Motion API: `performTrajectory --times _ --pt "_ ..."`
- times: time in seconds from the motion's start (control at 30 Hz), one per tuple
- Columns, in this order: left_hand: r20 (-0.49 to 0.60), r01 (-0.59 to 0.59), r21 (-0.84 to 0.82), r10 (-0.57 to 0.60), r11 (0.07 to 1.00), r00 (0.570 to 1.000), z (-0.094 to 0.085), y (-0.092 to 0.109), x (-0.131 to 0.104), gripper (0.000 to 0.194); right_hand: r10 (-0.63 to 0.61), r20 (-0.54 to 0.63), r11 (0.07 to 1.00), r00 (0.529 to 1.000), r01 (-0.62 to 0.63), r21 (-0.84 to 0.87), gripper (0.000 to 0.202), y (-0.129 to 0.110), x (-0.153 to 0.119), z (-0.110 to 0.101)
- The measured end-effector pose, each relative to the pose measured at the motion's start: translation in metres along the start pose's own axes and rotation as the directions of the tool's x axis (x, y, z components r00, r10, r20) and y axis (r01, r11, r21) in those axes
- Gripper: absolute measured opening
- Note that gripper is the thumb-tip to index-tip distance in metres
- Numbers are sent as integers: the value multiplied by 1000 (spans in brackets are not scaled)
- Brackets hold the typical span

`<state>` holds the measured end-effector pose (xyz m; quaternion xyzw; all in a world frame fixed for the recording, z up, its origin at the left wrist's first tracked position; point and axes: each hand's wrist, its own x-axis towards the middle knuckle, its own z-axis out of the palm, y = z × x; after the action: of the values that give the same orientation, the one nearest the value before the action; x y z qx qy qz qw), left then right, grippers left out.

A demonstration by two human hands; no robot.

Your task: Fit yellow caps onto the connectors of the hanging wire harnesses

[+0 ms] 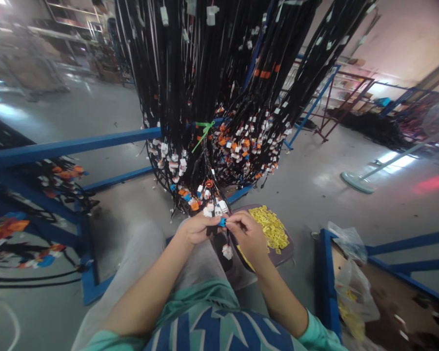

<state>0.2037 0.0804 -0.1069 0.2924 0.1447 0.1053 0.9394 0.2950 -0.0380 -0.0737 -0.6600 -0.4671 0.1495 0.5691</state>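
A small blue connector (222, 222) is pinched in my left hand (198, 228), above my lap. My right hand (249, 237) meets its right side with closed fingertips; anything small between them is hidden. White connectors (219, 207) on black wires cluster just above my fingers, and another white connector (227, 251) dangles below. These wires come down from a thick hanging bundle of black wire harnesses (208, 73), part of which is tied with a green strip (204, 132). Beside my right hand, many small yellow plastic pieces (272, 229) lie on a dark stool-like surface (287, 254).
A blue metal frame (76, 145) runs along the left, with more harness ends (68, 173) hanging there. At lower right, another blue frame (327, 273) stands beside plastic bags (356, 287). A round-based stand (357, 183) is on the grey floor farther right.
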Motion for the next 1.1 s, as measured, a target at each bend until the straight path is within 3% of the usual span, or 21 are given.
performTrajectory --times 0.27,0.4,0.5,0.7,0.93,1.1 --pt "-19 -55 43 56 998 998 5 -1 -1 34 40 15 997 999 -41 65 7 3 -2 0" --pt "-37 -57 86 61 995 997 4 -2 -1 34 160 33 965 987 -163 207 11 7 -1 2" --pt "-74 -75 105 83 992 994 4 -3 -1 37 249 98 924 964 -266 276 20 9 2 0" --pt "-100 -147 74 154 986 983 13 -7 -3 41 251 250 904 935 -318 284 22 8 9 -7" --pt "-88 -203 150 217 968 972 18 -9 -4 40 259 263 823 929 -355 443 30 8 12 -4" --pt "-86 -232 204 253 951 964 15 -11 -2 37 294 214 810 931 -362 461 31 9 10 2"
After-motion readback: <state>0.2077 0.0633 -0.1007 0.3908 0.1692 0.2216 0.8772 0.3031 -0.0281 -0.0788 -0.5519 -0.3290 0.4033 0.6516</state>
